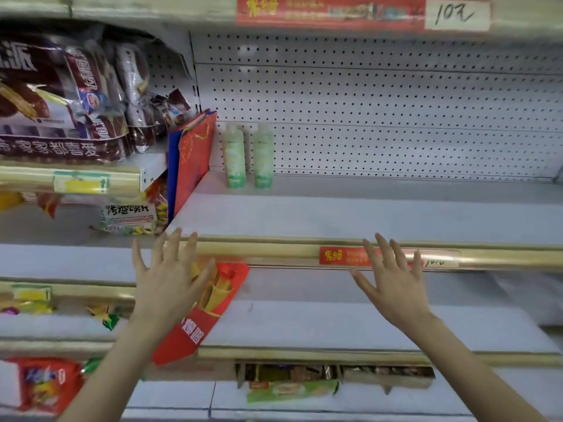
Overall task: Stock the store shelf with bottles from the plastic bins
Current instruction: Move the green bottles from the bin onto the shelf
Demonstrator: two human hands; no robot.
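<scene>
Both hands are raised before the shelving with fingers spread wide and holding nothing: the left hand [170, 278] in front of a red snack packet [207, 312], the right hand [393, 281] by the gold shelf edge [274, 248]. Farther back, two pale green bottles [248, 155] stand upright, side by side, against the pegboard [380, 95], beside a red gift bag [195, 156].
</scene>
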